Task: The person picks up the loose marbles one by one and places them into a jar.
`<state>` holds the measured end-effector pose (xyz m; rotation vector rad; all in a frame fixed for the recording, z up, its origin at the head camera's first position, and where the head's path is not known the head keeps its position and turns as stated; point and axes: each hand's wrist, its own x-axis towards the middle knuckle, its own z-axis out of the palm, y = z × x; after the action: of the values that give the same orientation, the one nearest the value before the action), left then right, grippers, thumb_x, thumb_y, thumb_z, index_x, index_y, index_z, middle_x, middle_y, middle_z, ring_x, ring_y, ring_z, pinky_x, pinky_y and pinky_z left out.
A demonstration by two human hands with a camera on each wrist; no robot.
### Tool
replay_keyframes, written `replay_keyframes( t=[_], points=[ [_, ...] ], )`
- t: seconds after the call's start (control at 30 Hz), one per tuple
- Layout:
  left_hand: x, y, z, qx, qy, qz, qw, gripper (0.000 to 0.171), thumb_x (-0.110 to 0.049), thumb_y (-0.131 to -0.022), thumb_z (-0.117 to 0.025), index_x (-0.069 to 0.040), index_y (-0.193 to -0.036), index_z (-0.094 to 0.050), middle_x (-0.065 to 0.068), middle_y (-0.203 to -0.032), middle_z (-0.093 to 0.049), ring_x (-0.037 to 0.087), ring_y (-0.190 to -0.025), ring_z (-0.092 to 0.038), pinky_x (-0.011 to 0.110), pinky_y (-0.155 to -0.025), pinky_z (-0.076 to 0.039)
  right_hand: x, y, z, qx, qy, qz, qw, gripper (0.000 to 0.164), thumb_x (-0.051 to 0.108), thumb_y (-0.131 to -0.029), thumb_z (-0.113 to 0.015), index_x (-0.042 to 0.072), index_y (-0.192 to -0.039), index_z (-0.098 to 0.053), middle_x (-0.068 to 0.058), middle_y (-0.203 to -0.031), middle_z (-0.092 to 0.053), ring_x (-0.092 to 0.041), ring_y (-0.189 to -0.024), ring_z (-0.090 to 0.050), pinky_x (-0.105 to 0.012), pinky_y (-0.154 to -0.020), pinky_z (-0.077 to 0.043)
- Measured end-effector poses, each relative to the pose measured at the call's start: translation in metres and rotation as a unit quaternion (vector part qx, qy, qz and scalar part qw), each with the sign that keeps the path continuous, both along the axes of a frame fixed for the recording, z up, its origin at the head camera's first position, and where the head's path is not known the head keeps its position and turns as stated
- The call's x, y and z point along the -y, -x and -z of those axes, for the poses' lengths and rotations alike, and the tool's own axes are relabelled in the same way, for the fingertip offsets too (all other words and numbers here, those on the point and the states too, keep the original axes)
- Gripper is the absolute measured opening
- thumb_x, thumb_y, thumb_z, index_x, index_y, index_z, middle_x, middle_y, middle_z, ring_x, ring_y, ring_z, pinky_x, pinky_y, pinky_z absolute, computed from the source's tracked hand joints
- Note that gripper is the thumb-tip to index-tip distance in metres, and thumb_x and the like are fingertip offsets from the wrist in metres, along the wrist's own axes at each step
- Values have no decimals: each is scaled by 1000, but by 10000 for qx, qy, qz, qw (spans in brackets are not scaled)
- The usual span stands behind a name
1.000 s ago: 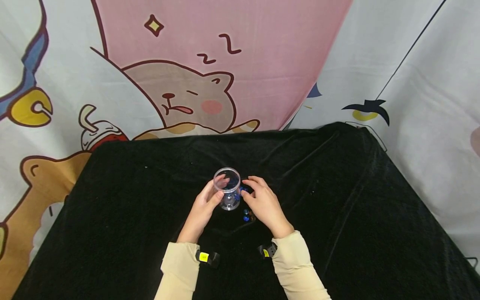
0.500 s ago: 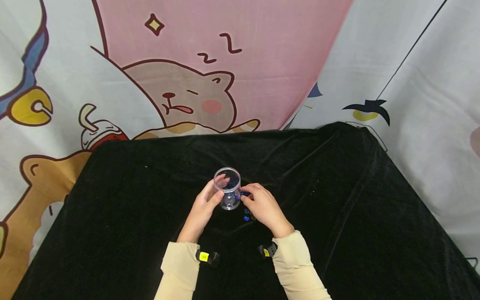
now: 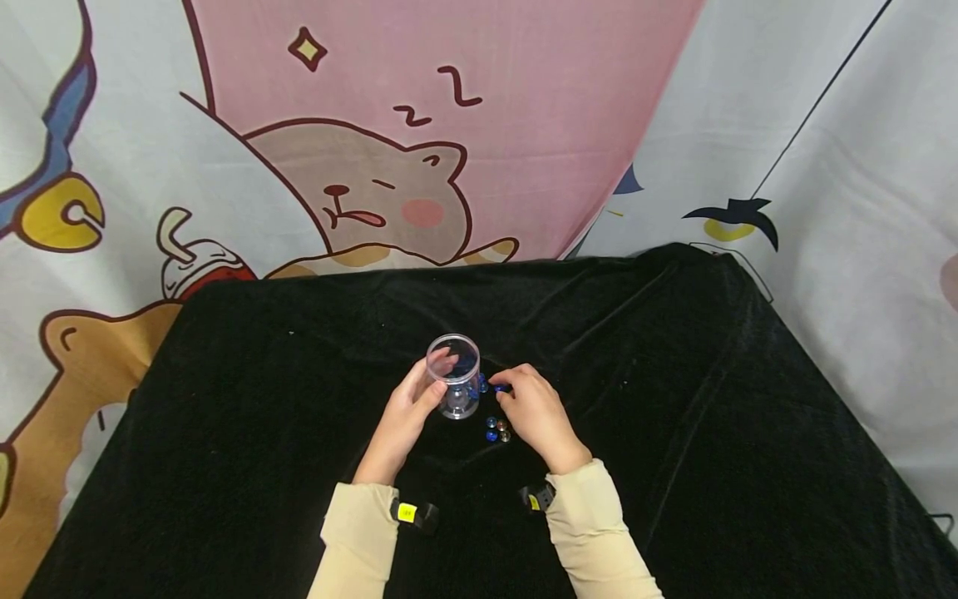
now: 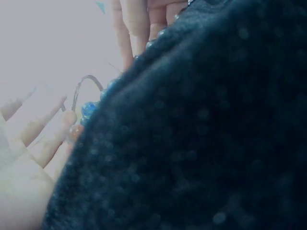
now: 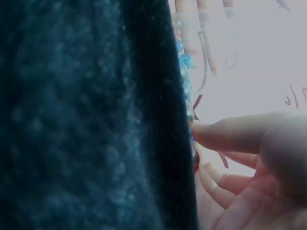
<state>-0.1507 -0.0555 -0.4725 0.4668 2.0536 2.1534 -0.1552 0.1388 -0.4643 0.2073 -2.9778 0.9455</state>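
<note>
From my end, this looks like a small recording booth curtained off with fabric; I can't tell what building holds it. Ahead of me hangs a white-and-pink cloth backdrop (image 3: 539, 75) printed with big cartoons, among them a sleeping grey-brown bear (image 3: 367, 195) and a round yellow bell (image 3: 52, 220). White, sparsely printed cloth (image 3: 861, 200) closes the right side. Below spreads a black, velvety, creased table covering (image 3: 262, 416), and small black devices with yellow labels (image 3: 427, 518) sit beside the cream fabric cuffs (image 3: 361, 512).

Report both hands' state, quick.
Left hand: closed round the clear jar.
Right hand: closed, pinching a blue marble.
</note>
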Motion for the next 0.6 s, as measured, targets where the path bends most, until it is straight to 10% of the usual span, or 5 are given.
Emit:
replay_keyframes(
  t=[0.23, 0.6],
  points=[
    [-1, -3, -6, 14, 64, -16, 10000, 44, -18, -94, -44, -5, -135, -34, 17, -133, -41, 28, -126, -34, 48, -100, -26, -4, 0, 0, 48, -153, 66, 9999, 12, 14, -81, -64, 13, -92, -68, -1, -88, -57, -16, -80, -54, -35, -71, -45],
    [1, 7, 19, -33, 73, -95, 9999, 44, -28, -93, -47, -18, -134, -38, 5, -132, -45, 17, -124, -37, 44, -101, -28, -6, 2, 2, 175, -174, 73, 9997, 8, 18, -80, -66, 15, -87, -67, 3, -80, -55, -13, -73, -51, -32, -67, -43]
  ],
)
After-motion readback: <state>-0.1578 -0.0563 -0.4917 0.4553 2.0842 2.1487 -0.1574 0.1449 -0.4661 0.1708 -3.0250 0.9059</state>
